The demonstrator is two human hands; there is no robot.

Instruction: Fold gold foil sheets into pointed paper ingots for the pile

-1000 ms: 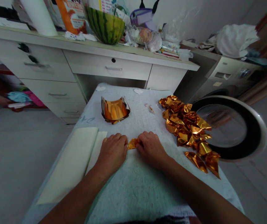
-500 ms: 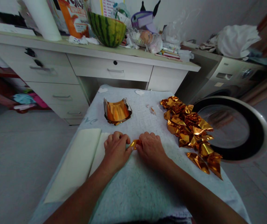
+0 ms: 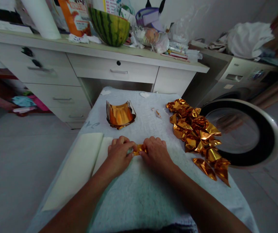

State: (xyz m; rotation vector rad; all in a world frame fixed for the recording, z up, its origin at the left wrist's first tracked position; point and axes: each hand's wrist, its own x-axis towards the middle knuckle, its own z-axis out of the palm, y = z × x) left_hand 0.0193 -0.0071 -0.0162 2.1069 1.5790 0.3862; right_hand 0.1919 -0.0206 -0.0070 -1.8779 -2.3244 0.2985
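Between my two hands, low on the cloth-covered table, lies a small folded piece of gold foil paper [image 3: 139, 149]. My left hand [image 3: 120, 153] pinches its left end between thumb and fingers. At its right end my right hand [image 3: 156, 152] is closed, with the fingers curled over the foil and hiding part of it. Beyond the hands stands a curved stack of gold foil sheets [image 3: 120, 115]. To the right, a heap of folded gold foil pieces [image 3: 194, 124] runs down the table's side.
Left of my hands lies a pale folded paper [image 3: 74, 171]. Small scraps [image 3: 158, 113] rest behind the hands. A white desk [image 3: 119, 69] with a watermelon half [image 3: 109, 27] stands beyond the table. A washing machine's open round door [image 3: 240, 132] borders the right side.
More of the gold foil shows between my hands now. My left thumb and fingers have shifted slightly left, leaving a small gap between them. The whole view has moved a little.
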